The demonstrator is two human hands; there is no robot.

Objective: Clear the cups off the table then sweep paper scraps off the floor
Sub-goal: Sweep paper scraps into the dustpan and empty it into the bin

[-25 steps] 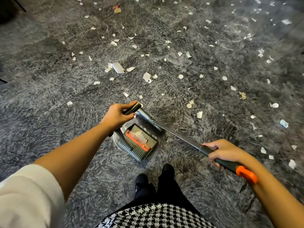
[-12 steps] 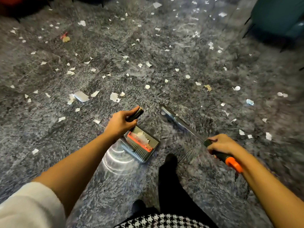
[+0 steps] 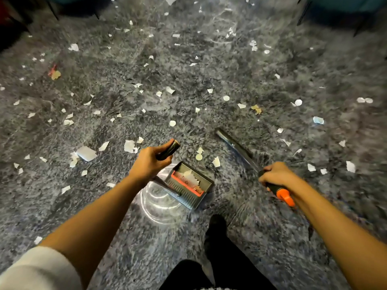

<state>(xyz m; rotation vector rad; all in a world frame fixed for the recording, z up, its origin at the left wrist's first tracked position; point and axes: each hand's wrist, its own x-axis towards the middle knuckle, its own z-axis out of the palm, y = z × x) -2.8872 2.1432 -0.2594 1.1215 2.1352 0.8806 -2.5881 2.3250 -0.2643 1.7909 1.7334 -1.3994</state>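
Note:
My left hand [image 3: 149, 164] grips the black handle [image 3: 169, 149] of a long-handled dustpan [image 3: 189, 184]. The grey pan has an orange comb strip and holds a few white scraps. My right hand [image 3: 276, 174] grips the broom's black and orange handle [image 3: 282, 194]. The broom [image 3: 234, 145] slants up and left from that hand, its head end at about the middle of the view, right of the dustpan. White paper scraps [image 3: 129, 145] lie scattered over the grey carpet, several just beyond the pan's mouth [image 3: 216, 162].
Grey shaggy carpet [image 3: 230, 70] fills the view. A larger white paper piece [image 3: 86, 153] lies left of my left hand. My dark shoe [image 3: 215, 225] stands just behind the dustpan. Dark chair legs [image 3: 301, 11] and teal furniture sit at the top right edge.
The view has swung forward over more littered carpet. The broom head has lifted away from the dustpan's mouth to its right. One foot has stepped forward.

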